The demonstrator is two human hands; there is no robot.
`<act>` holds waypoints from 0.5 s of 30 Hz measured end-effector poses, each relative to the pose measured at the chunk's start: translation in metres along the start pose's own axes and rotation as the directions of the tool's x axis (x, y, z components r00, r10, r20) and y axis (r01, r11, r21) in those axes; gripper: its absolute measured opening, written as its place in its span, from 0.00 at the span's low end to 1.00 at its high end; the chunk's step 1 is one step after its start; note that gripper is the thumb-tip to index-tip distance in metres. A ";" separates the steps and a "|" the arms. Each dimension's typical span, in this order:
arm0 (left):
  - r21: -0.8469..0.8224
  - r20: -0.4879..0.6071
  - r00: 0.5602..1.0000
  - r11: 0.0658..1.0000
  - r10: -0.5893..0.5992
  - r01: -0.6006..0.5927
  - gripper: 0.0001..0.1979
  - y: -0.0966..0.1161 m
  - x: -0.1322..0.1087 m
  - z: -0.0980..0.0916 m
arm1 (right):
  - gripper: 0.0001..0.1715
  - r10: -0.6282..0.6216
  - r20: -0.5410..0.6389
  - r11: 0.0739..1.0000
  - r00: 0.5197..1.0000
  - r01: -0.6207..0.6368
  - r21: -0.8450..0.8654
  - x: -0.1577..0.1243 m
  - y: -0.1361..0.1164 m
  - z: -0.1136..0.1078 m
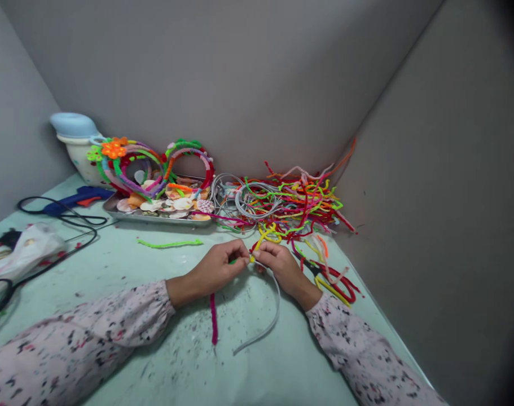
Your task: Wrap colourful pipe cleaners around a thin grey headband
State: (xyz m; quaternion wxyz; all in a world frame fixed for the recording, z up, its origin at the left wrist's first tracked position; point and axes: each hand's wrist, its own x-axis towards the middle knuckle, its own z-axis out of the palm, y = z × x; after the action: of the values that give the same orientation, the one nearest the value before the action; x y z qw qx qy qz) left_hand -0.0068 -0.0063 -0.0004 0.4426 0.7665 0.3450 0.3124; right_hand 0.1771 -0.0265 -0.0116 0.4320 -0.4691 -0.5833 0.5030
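Note:
My left hand (218, 266) and my right hand (279, 264) meet at the middle of a pale green table (113, 270). Both are closed in a pinch on the top of a grey plastic headband (270, 324), whose free end curves down toward me. Green and yellow pipe cleaner bits show between the fingertips. A pink pipe cleaner (214, 318) hangs down below my left hand onto the table. Both forearms wear light floral sleeves.
A heap of coloured pipe cleaners (299, 203) lies behind my hands, with grey headbands (248, 198) beside it. A metal tray (155, 217) holds shells and decorated headbands (155, 163). A loose green pipe cleaner (170, 243), blue glue gun (77, 198), black cables and red-handled scissors (339, 285) lie around.

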 end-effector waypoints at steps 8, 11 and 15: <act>0.013 0.005 0.998 0.998 -0.058 0.058 0.09 -0.003 0.002 0.001 | 0.12 0.019 0.000 1.000 1.000 -0.019 -0.015 0.001 0.000 0.001; 0.001 0.004 0.997 0.997 -0.073 0.073 0.10 -0.004 0.002 0.002 | 0.12 0.010 0.004 1.000 1.000 -0.010 -0.024 0.001 0.001 0.001; -0.017 0.025 0.994 0.995 -0.102 0.103 0.11 -0.002 0.002 0.002 | 0.14 0.000 -0.019 0.999 1.000 -0.001 -0.037 0.001 0.004 0.001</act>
State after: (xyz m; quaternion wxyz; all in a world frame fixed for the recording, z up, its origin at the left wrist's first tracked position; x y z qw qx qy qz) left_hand -0.0045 -0.0051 -0.0033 0.4690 0.7475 0.3757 0.2831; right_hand 0.1768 -0.0255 -0.0157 0.4287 -0.4821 -0.5883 0.4876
